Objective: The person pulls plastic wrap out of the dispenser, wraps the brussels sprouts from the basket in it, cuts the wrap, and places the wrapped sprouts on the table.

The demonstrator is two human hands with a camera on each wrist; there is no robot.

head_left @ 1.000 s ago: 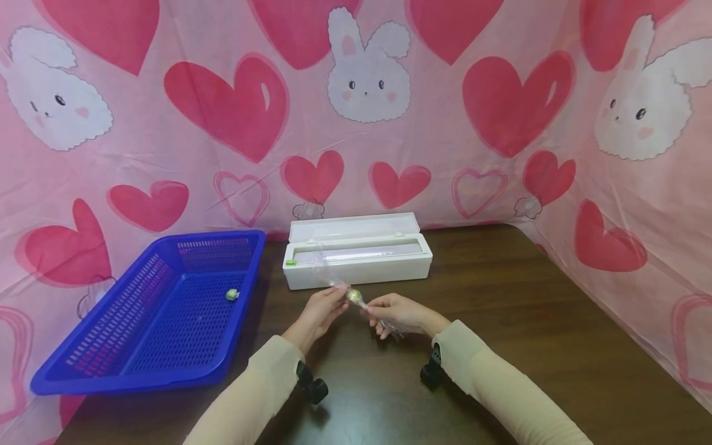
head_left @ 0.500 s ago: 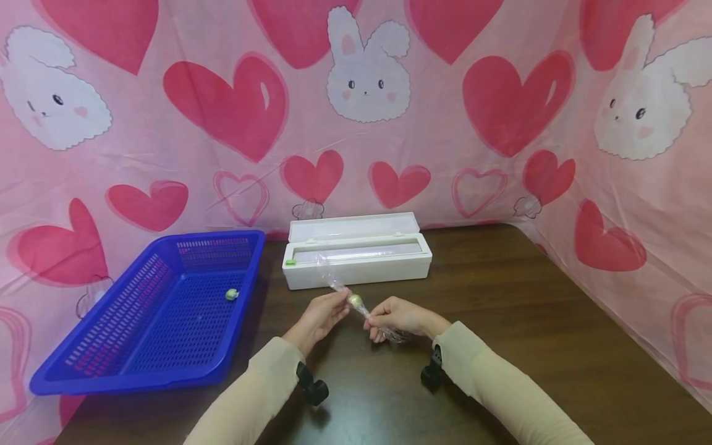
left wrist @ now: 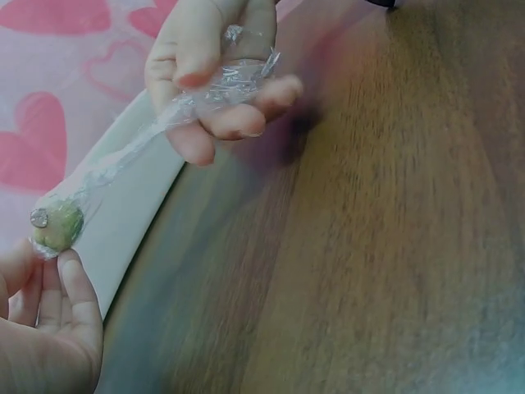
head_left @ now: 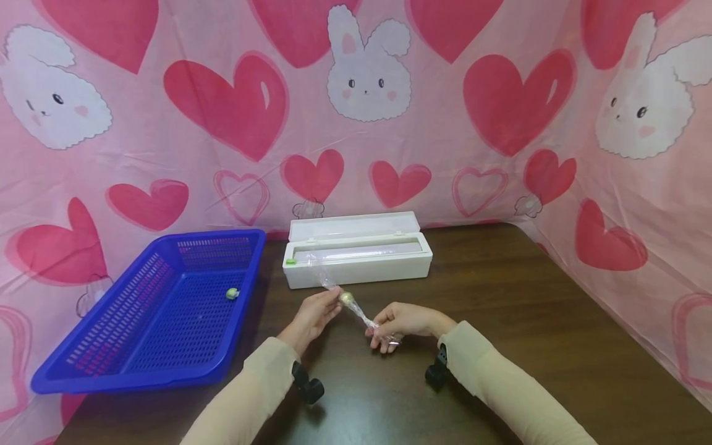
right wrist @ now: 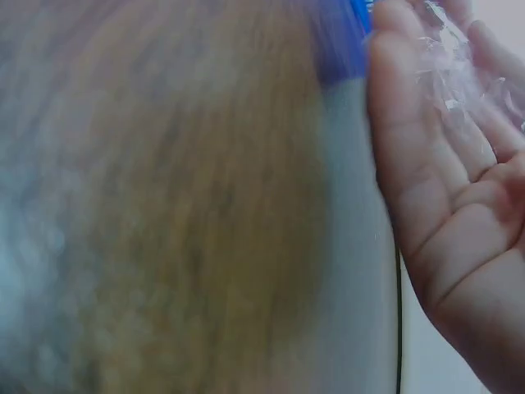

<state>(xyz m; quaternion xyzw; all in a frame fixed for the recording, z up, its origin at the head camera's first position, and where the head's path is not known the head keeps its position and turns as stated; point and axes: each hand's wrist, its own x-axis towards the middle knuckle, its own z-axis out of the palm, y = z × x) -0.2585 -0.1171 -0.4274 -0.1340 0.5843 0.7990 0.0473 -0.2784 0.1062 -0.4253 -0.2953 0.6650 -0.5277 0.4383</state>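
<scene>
A small round pale-green ball (head_left: 347, 299), perhaps a Brussels sprout, is wrapped in clear cling film (head_left: 360, 314) between my hands. My left hand (head_left: 313, 314) pinches the film at the ball's left side, and a loose tail trails behind those fingers. On the other side, my right hand (head_left: 405, 321) grips the twisted film end, with crumpled film lying across its fingers. In the left wrist view the film stretches taut from the ball (left wrist: 61, 228) to the right hand (left wrist: 193, 57). The right wrist view shows crumpled film (right wrist: 449, 61) at the fingers; the ball is outside it.
Behind my hands stands a white cling-film dispenser box (head_left: 361, 272), its lid (head_left: 356, 227) raised and a green slider (head_left: 291, 261) at its left end. On the left, a blue basket (head_left: 128, 384) holds a similar wrapped ball (head_left: 232, 293). A patterned pink cloth hangs behind the table.
My right hand has drawn away to the right and nearer me, lengthening the twisted film. My left hand has shifted slightly left with the ball.
</scene>
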